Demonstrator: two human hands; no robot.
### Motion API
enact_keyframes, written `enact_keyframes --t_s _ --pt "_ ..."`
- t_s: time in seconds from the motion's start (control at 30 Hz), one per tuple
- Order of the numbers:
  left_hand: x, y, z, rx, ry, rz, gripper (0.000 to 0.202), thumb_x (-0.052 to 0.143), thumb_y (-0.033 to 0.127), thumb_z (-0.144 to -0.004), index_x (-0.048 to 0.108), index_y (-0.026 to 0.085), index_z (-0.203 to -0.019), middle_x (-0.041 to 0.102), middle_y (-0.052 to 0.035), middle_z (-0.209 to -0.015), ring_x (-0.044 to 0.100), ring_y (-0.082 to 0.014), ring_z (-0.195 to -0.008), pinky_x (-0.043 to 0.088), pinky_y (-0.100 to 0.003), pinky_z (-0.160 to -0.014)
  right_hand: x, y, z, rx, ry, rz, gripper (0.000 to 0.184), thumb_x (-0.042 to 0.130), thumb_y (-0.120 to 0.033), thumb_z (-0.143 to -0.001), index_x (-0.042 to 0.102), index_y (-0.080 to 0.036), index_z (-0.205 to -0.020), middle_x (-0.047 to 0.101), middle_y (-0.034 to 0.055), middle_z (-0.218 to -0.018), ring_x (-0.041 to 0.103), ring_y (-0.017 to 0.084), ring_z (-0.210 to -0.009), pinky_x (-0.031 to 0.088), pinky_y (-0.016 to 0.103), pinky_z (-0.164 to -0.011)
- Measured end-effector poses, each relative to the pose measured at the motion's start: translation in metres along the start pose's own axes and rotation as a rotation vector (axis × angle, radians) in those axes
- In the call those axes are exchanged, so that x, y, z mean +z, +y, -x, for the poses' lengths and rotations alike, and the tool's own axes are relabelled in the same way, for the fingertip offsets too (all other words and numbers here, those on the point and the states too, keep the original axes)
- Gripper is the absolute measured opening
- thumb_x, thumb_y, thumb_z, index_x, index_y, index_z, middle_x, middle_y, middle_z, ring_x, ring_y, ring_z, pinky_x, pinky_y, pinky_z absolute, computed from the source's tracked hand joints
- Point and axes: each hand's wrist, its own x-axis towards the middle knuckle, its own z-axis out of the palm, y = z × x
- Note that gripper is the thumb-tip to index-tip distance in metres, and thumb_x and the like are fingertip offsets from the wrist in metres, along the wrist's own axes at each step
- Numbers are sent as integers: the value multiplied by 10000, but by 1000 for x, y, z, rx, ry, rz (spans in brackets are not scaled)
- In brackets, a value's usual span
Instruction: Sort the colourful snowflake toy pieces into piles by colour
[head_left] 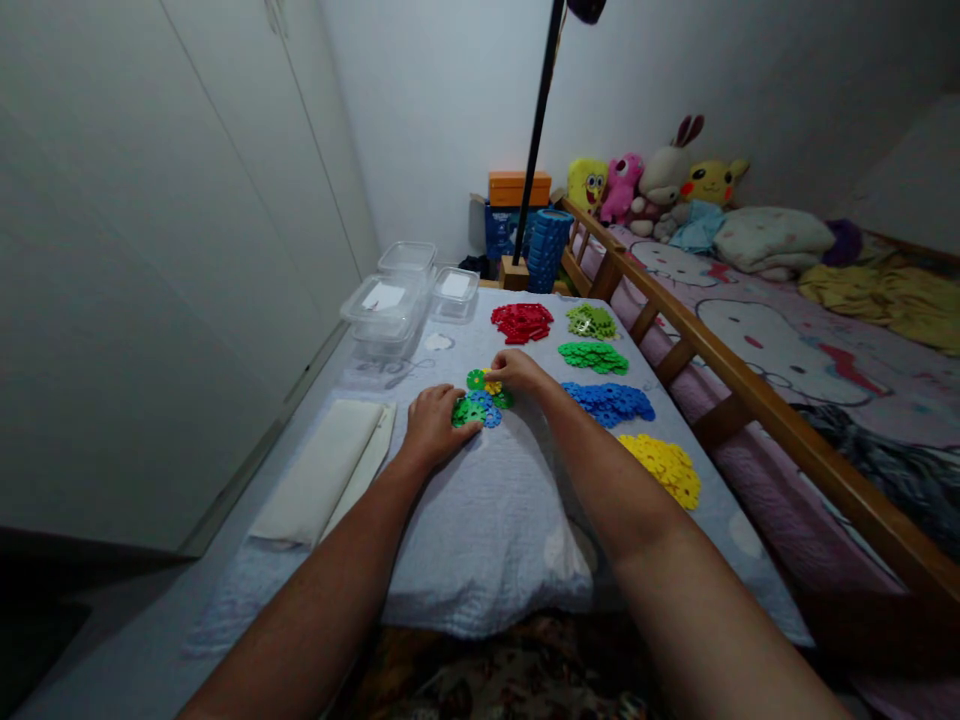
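A small cluster of interlocking plastic snowflake discs (478, 400) in green, blue and yellow lies on the cloth-covered table in front of me. My left hand (436, 425) is closed around its left side, with the thumb along the near edge by the green and blue discs. From the right, my right hand (516, 370) pinches a yellow disc (492, 386) at the cluster's far side; the fingertips partly cover it. How the discs join under my fingers is too small to make out.
Sorted piles stand to the right: red pieces (522, 322), light green (592, 321), green (594, 357), blue (611, 402) and yellow discs (664, 466). Clear plastic containers (386, 302) stand back left, a cream folded pouch (322, 470) nearer. A wooden bed rail (675, 315) borders the right.
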Motion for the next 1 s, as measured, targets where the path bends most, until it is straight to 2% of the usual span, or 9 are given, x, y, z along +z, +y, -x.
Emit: enact_keyframes --t_s 0.13,0.27,0.4,0.47,0.6,0.8,1.0 --pt "-2 1 1 -30 5 -27 590 757 522 -772 657 258 -1289 635 -104 -1346 541 -350 -1244 433 -479 -1034 -8 3 8 -9 30 -153 204 739 -234 -734 569 -167 -643 516 -70 -580 443 93 -587 326 225 -588" --pt "-4 4 1 -58 -13 -38 592 755 524 -772 658 251 -1288 644 -115 -1282 579 -344 -1187 461 -469 -987 -32 1 28 -69 21 -202 221 736 -254 -739 557 -172 -639 507 -70 -567 430 87 -565 324 225 -578" --pt "-2 3 -1 -16 -33 -17 548 733 489 -797 655 245 -1281 655 -106 -1243 610 -317 -1159 475 -450 -996 -65 7 67 -83 -66 -153 131 715 -218 -737 605 -168 -689 574 -42 -593 475 94 -554 340 230 -563" --pt "0 2 -2 25 -31 3 529 728 474 -800 659 235 -1267 663 -103 -1216 620 -302 -1142 481 -433 -1009 -80 17 90 -86 -110 -129 78 701 -212 -732 639 -165 -731 610 -30 -627 497 97 -564 346 228 -559" --pt "2 0 -3 69 -11 41 497 717 446 -798 664 231 -1243 667 -102 -1212 623 -293 -1140 484 -429 -1036 -101 44 134 -44 -221 -99 113 716 -264 -702 670 -170 -745 641 -21 -649 515 108 -578 358 234 -566" --pt "0 0 -3 107 13 101 424 701 376 -800 667 231 -1197 676 -94 -1213 624 -281 -1143 491 -426 -1050 -115 76 179 3 -296 -29 109 676 -287 -693 667 -189 -739 623 -22 -662 519 126 -605 356 244 -574" --pt "7 -9 -6 152 69 155 396 684 371 -808 671 190 -1160 687 -118 -1187 631 -291 -1118 498 -440 -1036 -119 90 198 42 -294 48 119 633 -274 -700 659 -175 -761 629 -6 -713 542 142 -654 366 252 -598"
